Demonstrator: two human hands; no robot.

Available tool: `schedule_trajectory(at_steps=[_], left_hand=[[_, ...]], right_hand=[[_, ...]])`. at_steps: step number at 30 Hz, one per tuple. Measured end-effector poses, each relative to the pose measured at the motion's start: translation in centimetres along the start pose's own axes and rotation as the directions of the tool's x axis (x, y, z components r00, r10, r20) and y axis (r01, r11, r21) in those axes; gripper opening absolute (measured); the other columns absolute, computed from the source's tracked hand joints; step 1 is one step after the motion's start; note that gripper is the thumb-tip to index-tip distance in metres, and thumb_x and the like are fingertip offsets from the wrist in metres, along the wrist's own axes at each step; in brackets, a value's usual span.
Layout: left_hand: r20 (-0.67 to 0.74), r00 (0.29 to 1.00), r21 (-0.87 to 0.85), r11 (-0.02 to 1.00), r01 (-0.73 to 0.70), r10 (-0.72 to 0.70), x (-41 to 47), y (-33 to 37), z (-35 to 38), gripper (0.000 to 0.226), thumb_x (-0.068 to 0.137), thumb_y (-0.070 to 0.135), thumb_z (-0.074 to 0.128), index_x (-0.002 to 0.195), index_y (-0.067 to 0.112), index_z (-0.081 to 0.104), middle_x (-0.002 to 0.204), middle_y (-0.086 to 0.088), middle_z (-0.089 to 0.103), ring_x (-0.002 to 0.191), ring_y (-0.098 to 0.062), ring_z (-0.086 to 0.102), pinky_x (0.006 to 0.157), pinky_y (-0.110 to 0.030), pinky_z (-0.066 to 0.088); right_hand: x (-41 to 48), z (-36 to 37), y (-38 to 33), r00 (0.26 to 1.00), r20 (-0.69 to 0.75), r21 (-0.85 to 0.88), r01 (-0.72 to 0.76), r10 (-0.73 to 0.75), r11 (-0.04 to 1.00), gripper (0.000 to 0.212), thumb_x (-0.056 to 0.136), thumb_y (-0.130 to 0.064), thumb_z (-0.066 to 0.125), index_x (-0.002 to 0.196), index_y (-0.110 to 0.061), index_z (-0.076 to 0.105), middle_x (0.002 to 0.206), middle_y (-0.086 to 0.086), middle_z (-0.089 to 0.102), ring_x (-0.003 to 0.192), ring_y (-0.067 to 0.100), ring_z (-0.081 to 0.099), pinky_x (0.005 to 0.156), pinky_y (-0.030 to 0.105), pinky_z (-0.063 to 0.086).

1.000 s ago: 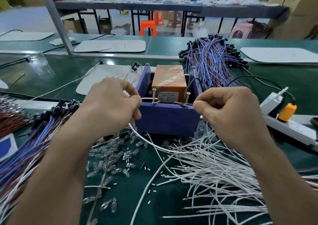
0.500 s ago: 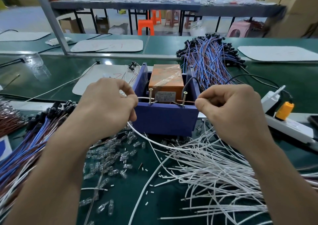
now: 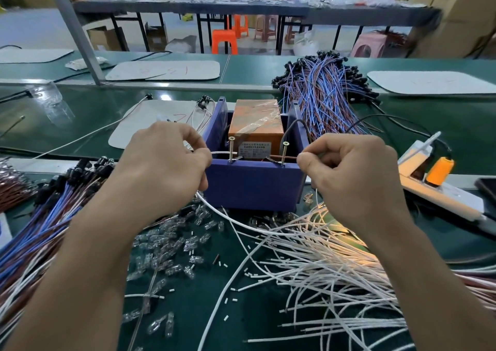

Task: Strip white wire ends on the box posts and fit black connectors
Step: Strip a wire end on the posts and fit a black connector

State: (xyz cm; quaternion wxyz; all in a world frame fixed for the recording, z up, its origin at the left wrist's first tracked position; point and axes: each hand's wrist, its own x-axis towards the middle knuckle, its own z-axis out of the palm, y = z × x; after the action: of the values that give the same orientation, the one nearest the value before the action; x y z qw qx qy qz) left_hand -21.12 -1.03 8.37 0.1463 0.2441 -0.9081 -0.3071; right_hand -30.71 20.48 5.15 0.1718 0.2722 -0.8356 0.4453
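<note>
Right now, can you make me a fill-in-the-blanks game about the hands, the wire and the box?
1. The wire pinched by the left hand and the right hand is coloured ____.
2. On the front wall of the box stand ____ upright screws.
3. The heap of clear glass bulbs lies on the ____ hand's side of the box.

Missing words: white; two; left.

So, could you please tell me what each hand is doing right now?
Left hand: pinching a white wire at the left post.
Right hand: pinching a wire end at the right post.
</note>
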Motion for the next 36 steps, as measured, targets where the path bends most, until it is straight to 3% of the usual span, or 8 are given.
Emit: schedule_trajectory(at_steps=[7,12,16,24,27,29,33,36], left_hand=[[0.045,0.998,0.011,0.999,-0.037,0.037,0.0,-0.1,-0.4,0.015,0.098,0.023,0.061,0.084,0.025,0.067,0.058,0.008,0.072,0.046,-0.01,0.061,0.053,-0.027,0.044],[0.483,0.863,-0.38,0.923,0.057,0.145,-0.4,-0.6,-1.6,0.014,0.099,0.007,0.058,0.086,0.006,0.059,0.06,-0.016,0.066,0.048,-0.02,0.052,0.044,-0.021,0.043],[0.408,0.893,-0.524,0.85,0.059,0.19,0.1,-1.5,-2.2,0.008,0.095,0.017,0.059,0.089,0.011,0.057,0.066,-0.016,0.066,0.048,-0.02,0.052,0.04,-0.018,0.037],[0.225,0.971,-0.739,0.663,0.119,0.077,1.6,-4.3,-4.1,0.003,0.085,0.021,0.062,0.083,0.019,0.06,0.067,-0.012,0.069,0.048,-0.024,0.064,0.04,-0.023,0.05],[0.143,0.987,-0.622,0.769,0.15,-0.078,2.2,-5.7,-4.4,0.014,0.095,0.003,0.062,0.088,0.014,0.057,0.065,-0.014,0.072,0.045,-0.022,0.065,0.039,-0.025,0.052],[0.067,0.983,-0.37,0.911,0.184,-0.171,2.5,-6.8,-4.3,0.012,0.094,0.003,0.067,0.088,0.012,0.061,0.065,-0.012,0.074,0.048,-0.023,0.068,0.047,-0.031,0.056],[0.009,0.985,0.315,0.935,0.161,-0.172,1.8,-6.6,-4.0,0.011,0.079,0.041,0.082,0.073,0.039,0.074,0.056,0.009,0.069,0.065,-0.016,0.067,0.061,-0.028,0.047],[0.098,0.992,0.345,0.938,0.039,-0.077,0.5,-3.7,-3.8,0.014,0.073,0.059,0.08,0.072,0.061,0.066,0.054,0.013,0.066,0.064,-0.009,0.062,0.058,-0.026,0.043]], right_hand=[[0.2,-0.6,-0.4,0.998,0.055,-0.05,-0.018,0.02,0.999,0.016,0.083,-0.027,0.078,0.068,-0.027,0.074,0.055,-0.017,0.066,0.051,0.005,0.061,0.051,0.014,0.044],[0.7,-2.5,-0.9,0.833,0.528,-0.214,-0.058,0.165,0.975,0.015,0.083,-0.026,0.074,0.068,-0.028,0.075,0.058,-0.015,0.069,0.054,0.0,0.062,0.055,0.015,0.048],[0.4,-2.1,-0.9,0.768,0.611,-0.242,-0.049,0.192,0.969,0.015,0.086,-0.026,0.067,0.072,-0.029,0.072,0.065,-0.015,0.072,0.06,0.003,0.064,0.062,0.024,0.052],[-1.1,-0.2,-1.0,0.573,0.795,-0.226,-0.026,0.2,0.974,0.016,0.095,-0.025,0.051,0.083,-0.029,0.061,0.074,-0.018,0.074,0.05,0.002,0.053,0.044,0.016,0.04],[-1.5,-0.1,-1.4,0.539,0.821,-0.176,-0.078,0.19,0.981,0.017,0.098,-0.028,0.052,0.083,-0.029,0.059,0.064,-0.007,0.073,0.044,0.004,0.049,0.043,0.016,0.038],[-1.5,-0.1,-1.7,0.582,0.795,-0.159,-0.072,0.171,0.985,0.018,0.098,-0.028,0.055,0.081,-0.031,0.06,0.058,-0.008,0.068,0.044,0.004,0.049,0.045,0.018,0.038],[-1.3,0.1,-2.4,0.688,0.715,-0.148,-0.023,0.123,0.989,0.018,0.095,-0.03,0.063,0.078,-0.028,0.064,0.058,-0.014,0.062,0.048,0.004,0.049,0.048,0.015,0.039],[-1.5,0.4,-3.0,0.716,0.689,-0.141,-0.021,0.113,0.99,0.018,0.093,-0.032,0.067,0.075,-0.029,0.066,0.059,-0.012,0.064,0.048,0.004,0.049,0.048,0.014,0.04]])
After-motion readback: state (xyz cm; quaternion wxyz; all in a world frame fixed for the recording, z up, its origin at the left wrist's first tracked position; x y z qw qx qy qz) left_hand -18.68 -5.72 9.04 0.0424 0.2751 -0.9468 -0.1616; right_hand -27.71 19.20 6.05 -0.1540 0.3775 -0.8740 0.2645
